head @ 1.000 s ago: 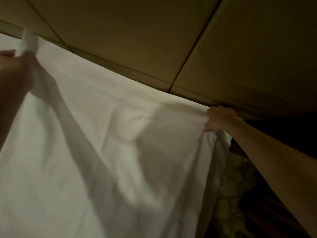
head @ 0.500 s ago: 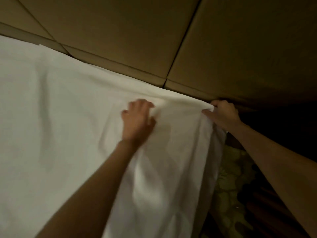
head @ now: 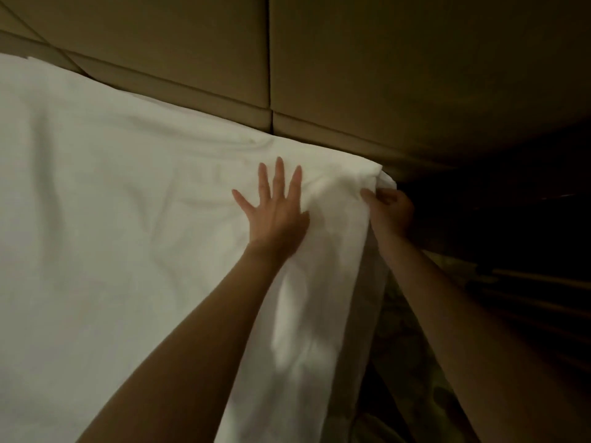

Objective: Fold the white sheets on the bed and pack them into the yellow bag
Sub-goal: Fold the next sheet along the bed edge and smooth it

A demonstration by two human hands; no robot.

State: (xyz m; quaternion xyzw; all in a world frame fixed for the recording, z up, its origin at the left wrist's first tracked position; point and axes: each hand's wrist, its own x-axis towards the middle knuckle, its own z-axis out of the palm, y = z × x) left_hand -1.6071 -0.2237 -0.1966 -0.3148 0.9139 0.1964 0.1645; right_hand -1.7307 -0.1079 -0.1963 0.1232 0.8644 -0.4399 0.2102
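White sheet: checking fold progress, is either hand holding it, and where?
The right hand grips the white sheet at its far right corner; the left hand presses flat.

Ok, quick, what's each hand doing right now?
Left hand: open, fingers spread flat on the white sheet.
Right hand: closed, gripping the sheet's corner.

place: bedroom | evidence: white sheet (head: 112,251) spread on bed, padded headboard (head: 351,75) behind, dim light

The left hand (head: 275,209) lies on the sheet (head: 112,219), the right hand (head: 388,211) at its right corner.
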